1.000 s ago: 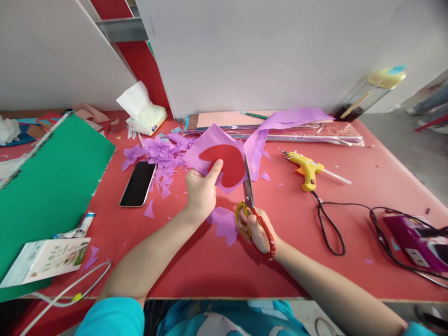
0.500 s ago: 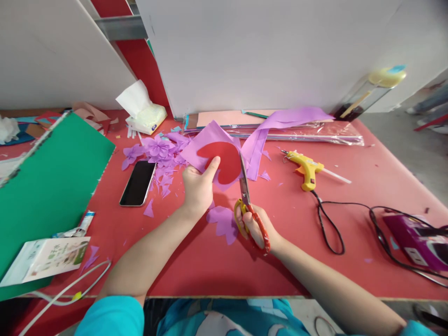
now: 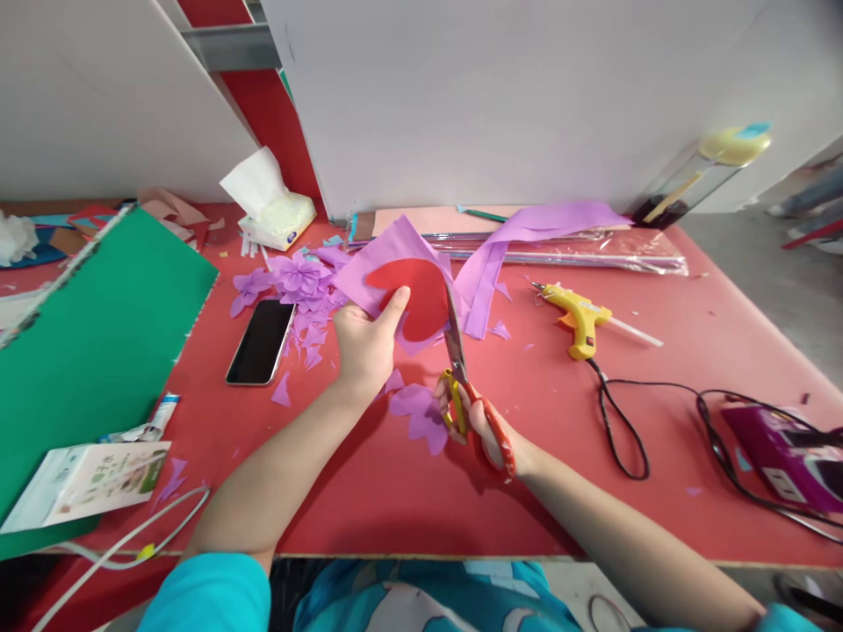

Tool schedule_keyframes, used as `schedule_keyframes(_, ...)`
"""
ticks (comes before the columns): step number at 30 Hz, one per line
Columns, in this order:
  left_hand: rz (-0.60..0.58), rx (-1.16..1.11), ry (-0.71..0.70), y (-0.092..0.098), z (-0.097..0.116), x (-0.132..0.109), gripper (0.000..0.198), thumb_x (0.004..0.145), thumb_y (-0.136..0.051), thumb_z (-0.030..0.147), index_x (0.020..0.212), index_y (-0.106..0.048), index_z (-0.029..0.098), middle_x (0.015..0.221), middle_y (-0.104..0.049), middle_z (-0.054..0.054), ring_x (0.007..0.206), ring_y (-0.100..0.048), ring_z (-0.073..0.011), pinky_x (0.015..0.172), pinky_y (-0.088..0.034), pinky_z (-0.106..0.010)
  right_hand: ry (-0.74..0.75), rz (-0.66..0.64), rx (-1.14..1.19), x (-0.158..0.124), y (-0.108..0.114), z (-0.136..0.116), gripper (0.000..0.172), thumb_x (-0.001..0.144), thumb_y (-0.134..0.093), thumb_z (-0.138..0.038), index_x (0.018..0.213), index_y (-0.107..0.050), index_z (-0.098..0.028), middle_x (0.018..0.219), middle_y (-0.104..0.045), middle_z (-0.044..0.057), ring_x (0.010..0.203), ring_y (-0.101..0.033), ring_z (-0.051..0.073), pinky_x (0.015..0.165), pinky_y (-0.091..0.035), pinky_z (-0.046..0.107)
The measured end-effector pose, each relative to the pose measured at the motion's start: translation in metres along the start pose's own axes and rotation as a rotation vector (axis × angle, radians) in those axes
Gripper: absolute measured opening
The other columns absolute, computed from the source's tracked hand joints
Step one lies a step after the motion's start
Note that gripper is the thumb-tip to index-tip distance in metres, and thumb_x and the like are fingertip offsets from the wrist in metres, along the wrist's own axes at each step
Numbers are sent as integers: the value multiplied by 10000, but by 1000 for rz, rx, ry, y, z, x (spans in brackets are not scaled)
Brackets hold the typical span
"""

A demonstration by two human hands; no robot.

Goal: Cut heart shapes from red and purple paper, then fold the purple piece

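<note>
My left hand (image 3: 369, 347) pinches a purple paper square (image 3: 395, 241) together with a red heart-shaped paper (image 3: 425, 303) lying on it, thumb on top. My right hand (image 3: 491, 434) is closed round the handles of a pair of scissors (image 3: 456, 342), one handle loop yellow, the other red. The blades meet the purple paper along the right side of the red heart. Below the hands a purple cut paper piece with a scalloped edge (image 3: 421, 417) lies on the red table (image 3: 369, 509). Behind my left hand sits a heap of purple paper flowers (image 3: 303, 276).
A phone (image 3: 262, 342), a tissue pack (image 3: 283, 219) and a green board (image 3: 118, 333) are on the left. Purple paper strips (image 3: 484, 290) lie behind the hands. On the right are a yellow glue gun (image 3: 580, 320), its black cord and a purple box (image 3: 783, 452).
My left hand and the paper have shifted slightly left and up. The scissors have tilted a little more, and their yellow loop has spread from the red one.
</note>
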State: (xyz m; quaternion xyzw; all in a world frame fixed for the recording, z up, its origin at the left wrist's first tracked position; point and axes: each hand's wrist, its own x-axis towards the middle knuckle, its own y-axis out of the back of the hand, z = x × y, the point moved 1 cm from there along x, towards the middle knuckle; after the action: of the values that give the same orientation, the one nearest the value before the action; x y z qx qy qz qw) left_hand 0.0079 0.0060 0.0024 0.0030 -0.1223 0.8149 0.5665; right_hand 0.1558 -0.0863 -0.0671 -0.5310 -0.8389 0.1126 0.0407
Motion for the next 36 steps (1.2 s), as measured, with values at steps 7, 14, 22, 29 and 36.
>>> schedule_keyframes(7,-18,84,-122,1,5,2,413,649,-742,380,467,-436,171,466,-408,59,438,-391,-63,441,-369,-206,47,-53,-13,-2,0,-9,584,771,-359,-737,1094,-442,-259,878,-427,24,629,-369,128,603,-371,302)
schedule_keyframes(14,-87,315,-322,3,18,0,453,669,-721,342,429,-382,164,430,-355,63,407,-321,-51,394,-311,-199,63,-73,30,-1,4,-4,606,751,-401,-739,1131,-445,-269,851,-417,19,652,-372,141,618,-370,312)
schedule_keyframes(22,-123,404,-373,0,17,-9,543,694,-690,360,415,-265,168,394,-246,77,371,-223,-36,341,-199,-198,87,-43,53,0,3,0,590,752,-364,-753,1110,-475,-298,852,-404,21,602,-344,137,569,-359,315)
schedule_keyframes(29,-127,351,-315,-3,11,-15,520,705,-686,325,419,-284,162,410,-256,75,380,-239,-31,359,-219,-191,112,1,36,0,1,0,602,758,-354,-752,1126,-469,-290,738,-387,-2,580,-337,143,564,-388,318)
schedule_keyframes(36,-123,332,-293,-5,8,-19,490,707,-680,331,420,-322,158,417,-292,70,400,-284,-37,388,-260,-189,127,52,82,0,-7,4,613,740,-346,-774,1068,-457,-268,735,-367,-16,530,-304,115,488,-367,288)
